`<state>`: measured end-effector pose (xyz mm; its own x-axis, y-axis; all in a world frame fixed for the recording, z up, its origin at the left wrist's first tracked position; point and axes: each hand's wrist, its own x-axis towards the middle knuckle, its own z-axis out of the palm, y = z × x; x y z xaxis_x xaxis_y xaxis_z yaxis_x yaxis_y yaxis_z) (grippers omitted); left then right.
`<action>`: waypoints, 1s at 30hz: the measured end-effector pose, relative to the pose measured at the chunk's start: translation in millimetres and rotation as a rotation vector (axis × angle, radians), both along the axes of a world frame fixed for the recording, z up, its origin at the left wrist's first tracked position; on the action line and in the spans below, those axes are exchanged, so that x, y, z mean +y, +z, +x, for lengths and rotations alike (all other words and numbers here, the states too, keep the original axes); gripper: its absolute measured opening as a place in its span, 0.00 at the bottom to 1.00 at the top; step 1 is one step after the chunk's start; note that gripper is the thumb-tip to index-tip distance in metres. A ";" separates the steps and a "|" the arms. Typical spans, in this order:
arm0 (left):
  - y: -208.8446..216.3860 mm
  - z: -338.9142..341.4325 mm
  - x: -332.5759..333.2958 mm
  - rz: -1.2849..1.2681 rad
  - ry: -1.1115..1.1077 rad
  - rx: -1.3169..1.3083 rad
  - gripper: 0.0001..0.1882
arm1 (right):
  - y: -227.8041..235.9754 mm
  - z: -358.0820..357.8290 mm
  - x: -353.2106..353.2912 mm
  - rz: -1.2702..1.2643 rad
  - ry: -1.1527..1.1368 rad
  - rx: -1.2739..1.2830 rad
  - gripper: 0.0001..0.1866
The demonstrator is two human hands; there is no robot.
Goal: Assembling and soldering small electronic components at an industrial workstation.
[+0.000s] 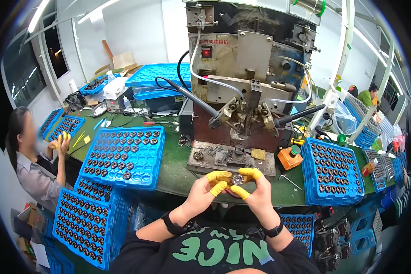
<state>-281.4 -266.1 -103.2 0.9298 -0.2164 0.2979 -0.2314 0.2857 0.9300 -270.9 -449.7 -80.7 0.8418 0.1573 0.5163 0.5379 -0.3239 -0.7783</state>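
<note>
In front of my chest, just short of the machine's base, both hands hold one small round motor stator (237,180). My left hand (214,184) pinches it from the left, and my right hand (252,186) grips its right side. Yellow coverings are on the fingers of both. Just beyond my hands stands the soldering machine (242,86), with a metal fixture (235,156) on its base plate. Another round part (198,155) lies at the left of that plate. My fingers partly cover the held stator's edges.
Blue trays (144,177) of similar round parts stand to my left, with a lower stack (83,223) beside it. Another tray stack (335,196) is at the right. An orange container (289,158) and tweezers (290,182) lie nearby. A person (36,160) works at the left.
</note>
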 end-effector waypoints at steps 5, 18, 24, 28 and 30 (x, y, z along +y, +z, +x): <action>-1.0 -3.6 2.3 -0.027 -0.029 0.085 0.12 | 0.8 -10.8 0.6 -0.034 0.101 -0.014 0.23; -1.3 11.1 8.1 -0.162 -0.029 0.117 0.12 | -3.0 -8.2 2.1 0.228 0.221 0.229 0.23; -3.6 9.2 8.2 -0.139 -0.052 0.121 0.15 | -13.5 -1.4 0.1 0.217 0.167 0.232 0.18; 0.4 6.3 2.5 -0.127 -0.041 0.134 0.20 | -13.5 0.7 0.6 0.227 0.146 0.237 0.15; -3.2 8.7 5.8 -0.117 -0.042 0.146 0.21 | -12.1 -0.8 4.2 0.252 0.156 0.257 0.15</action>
<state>-272.8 -260.3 -106.4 0.9558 -0.2279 0.1858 -0.0818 0.4007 0.9125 -271.6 -445.6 -92.8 0.9248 0.1885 0.3304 0.3426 -0.0357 -0.9388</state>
